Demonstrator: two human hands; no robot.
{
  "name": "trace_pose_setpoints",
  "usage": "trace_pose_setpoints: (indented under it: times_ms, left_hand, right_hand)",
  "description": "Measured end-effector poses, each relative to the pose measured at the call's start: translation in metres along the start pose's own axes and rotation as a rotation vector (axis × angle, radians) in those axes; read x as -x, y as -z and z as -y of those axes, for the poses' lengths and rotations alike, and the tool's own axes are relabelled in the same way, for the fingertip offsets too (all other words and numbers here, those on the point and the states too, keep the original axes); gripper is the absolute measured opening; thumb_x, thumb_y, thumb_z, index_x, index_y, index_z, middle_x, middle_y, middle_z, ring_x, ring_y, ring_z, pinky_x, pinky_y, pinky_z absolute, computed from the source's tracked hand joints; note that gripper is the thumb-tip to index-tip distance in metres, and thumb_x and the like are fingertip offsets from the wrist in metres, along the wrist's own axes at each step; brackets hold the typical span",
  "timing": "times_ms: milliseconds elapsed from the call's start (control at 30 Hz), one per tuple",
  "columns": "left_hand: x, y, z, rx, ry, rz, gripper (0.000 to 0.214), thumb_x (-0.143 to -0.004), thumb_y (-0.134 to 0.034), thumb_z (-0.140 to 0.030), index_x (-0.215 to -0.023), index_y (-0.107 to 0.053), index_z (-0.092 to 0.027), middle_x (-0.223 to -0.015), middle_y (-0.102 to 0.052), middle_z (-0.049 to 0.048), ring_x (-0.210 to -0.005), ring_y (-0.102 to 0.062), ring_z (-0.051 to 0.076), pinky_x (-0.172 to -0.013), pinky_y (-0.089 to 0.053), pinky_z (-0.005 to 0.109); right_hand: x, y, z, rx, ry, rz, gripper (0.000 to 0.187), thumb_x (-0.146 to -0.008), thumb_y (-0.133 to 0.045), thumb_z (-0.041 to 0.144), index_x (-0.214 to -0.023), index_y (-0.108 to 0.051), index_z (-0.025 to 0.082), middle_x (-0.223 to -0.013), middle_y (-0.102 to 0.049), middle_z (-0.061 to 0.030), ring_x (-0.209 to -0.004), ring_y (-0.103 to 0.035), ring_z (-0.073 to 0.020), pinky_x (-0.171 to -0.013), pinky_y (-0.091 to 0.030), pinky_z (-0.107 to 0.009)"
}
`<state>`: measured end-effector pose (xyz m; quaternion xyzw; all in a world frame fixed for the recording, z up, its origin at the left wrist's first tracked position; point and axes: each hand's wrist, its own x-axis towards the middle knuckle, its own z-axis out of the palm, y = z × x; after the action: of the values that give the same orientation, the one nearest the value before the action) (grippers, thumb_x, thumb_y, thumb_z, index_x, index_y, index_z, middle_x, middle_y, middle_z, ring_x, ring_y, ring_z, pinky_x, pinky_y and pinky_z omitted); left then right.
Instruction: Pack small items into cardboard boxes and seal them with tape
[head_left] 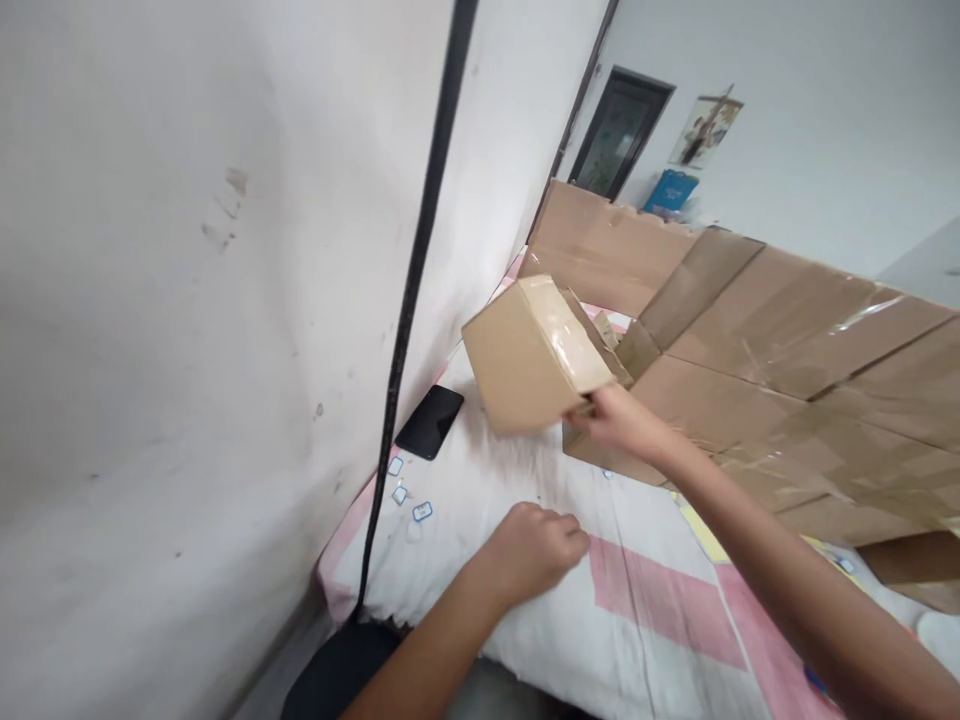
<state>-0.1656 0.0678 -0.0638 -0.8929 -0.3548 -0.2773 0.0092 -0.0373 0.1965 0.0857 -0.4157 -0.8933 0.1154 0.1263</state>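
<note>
My right hand (611, 418) grips a lower corner of a small tan cardboard box (517, 355), which is tilted, with clear tape along one edge. The box is slightly blurred. Nearer to me, my left hand (544, 545) is closed in a fist above the white and pink cloth (517, 480); its fingers curl out of sight, so anything inside is hidden. Behind the right hand stands a large taped cardboard structure (750, 370). Part of the small box overlaps its opening from this view.
A black tablet or phone (430, 422) lies by the wall. Several small blue-edged tags (422, 511) lie in front of it. A black cable (420, 250) hangs down on the left. Something yellow (705, 530) lies below the structure. A blue bag (670, 190) shows behind.
</note>
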Motion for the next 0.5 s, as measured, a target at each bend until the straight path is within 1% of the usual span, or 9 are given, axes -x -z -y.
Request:
trace_pose_setpoints:
  times_ms: [33,100,133,200,267,367,433,500]
  left_hand:
    - [0.000,0.007,-0.009,-0.015,-0.059,-0.073,0.016,-0.089,-0.051,-0.009,-0.078,-0.056,-0.020,-0.074,-0.064,-0.0024,-0.059,-0.054,0.013,-0.049,-0.026,0.031]
    - [0.001,0.022,-0.024,-0.031,-0.147,-0.222,0.017,-0.089,-0.051,-0.009,-0.078,-0.055,-0.020,-0.072,-0.062,-0.0033,-0.057,-0.051,0.012,-0.048,-0.026,0.031]
    - [0.001,0.029,-0.030,-0.025,-0.160,-0.276,0.016,-0.090,-0.051,-0.009,-0.079,-0.056,-0.020,-0.073,-0.063,-0.0033,-0.058,-0.051,0.012,-0.048,-0.027,0.031]
    - [0.001,0.038,-0.038,0.007,-0.135,-0.336,0.015,-0.092,-0.051,-0.011,-0.083,-0.058,-0.021,-0.079,-0.067,-0.0035,-0.061,-0.052,0.011,-0.050,-0.030,0.031]
    - [0.000,0.041,-0.041,0.048,-0.083,-0.354,0.014,-0.093,-0.051,-0.013,-0.085,-0.060,-0.021,-0.087,-0.071,-0.0037,-0.063,-0.055,0.010,-0.051,-0.032,0.031]
    - [-0.004,0.038,-0.040,0.058,-0.042,-0.355,0.016,-0.091,-0.051,-0.012,-0.083,-0.062,-0.022,-0.087,-0.073,-0.0048,-0.062,-0.057,0.009,-0.050,-0.034,0.030]
    - [-0.006,0.036,-0.034,0.043,-0.017,-0.335,0.017,-0.092,-0.051,-0.013,-0.084,-0.064,-0.022,-0.089,-0.074,-0.0047,-0.064,-0.060,0.009,-0.051,-0.037,0.029]
    - [-0.006,0.035,-0.024,0.059,0.033,-0.315,0.017,-0.095,-0.050,-0.017,-0.089,-0.066,-0.022,-0.094,-0.075,-0.0039,-0.070,-0.064,0.009,-0.057,-0.043,0.027]
  right_hand:
    - [0.024,0.001,-0.009,0.068,0.034,0.023,0.014,-0.081,-0.060,0.016,-0.095,-0.064,0.019,-0.094,-0.069,-0.0065,-0.082,-0.067,-0.0215,-0.067,-0.054,-0.028]
    - [0.068,0.004,-0.028,0.169,0.095,0.070,0.016,-0.081,-0.057,0.010,-0.092,-0.063,0.019,-0.096,-0.069,-0.0068,-0.081,-0.067,-0.0199,-0.067,-0.053,-0.028]
    - [0.088,0.005,-0.036,0.191,0.120,0.092,0.019,-0.081,-0.054,0.006,-0.092,-0.062,0.020,-0.098,-0.068,-0.0072,-0.078,-0.066,-0.0181,-0.065,-0.053,-0.027]
    - [0.121,0.011,-0.049,0.194,0.164,0.122,0.026,-0.082,-0.049,0.002,-0.093,-0.062,0.021,-0.102,-0.067,-0.0082,-0.073,-0.065,-0.0156,-0.061,-0.053,-0.025]
    - [0.146,0.018,-0.057,0.198,0.192,0.131,0.028,-0.082,-0.047,0.001,-0.092,-0.062,0.023,-0.102,-0.066,-0.0084,-0.071,-0.065,-0.0154,-0.058,-0.053,-0.026]
    - [0.171,0.025,-0.065,0.280,0.197,0.111,0.027,-0.081,-0.049,0.003,-0.091,-0.062,0.023,-0.097,-0.066,-0.0074,-0.066,-0.064,-0.0166,-0.056,-0.053,-0.028]
    - [0.183,0.024,-0.071,0.367,0.209,0.096,0.028,-0.080,-0.048,0.002,-0.092,-0.063,0.023,-0.095,-0.068,-0.0070,-0.064,-0.065,-0.0174,-0.057,-0.052,-0.029]
    - [0.193,0.019,-0.076,0.477,0.250,0.063,0.034,-0.078,-0.046,0.000,-0.094,-0.064,0.023,-0.094,-0.070,-0.0070,-0.062,-0.065,-0.0180,-0.055,-0.050,-0.029]
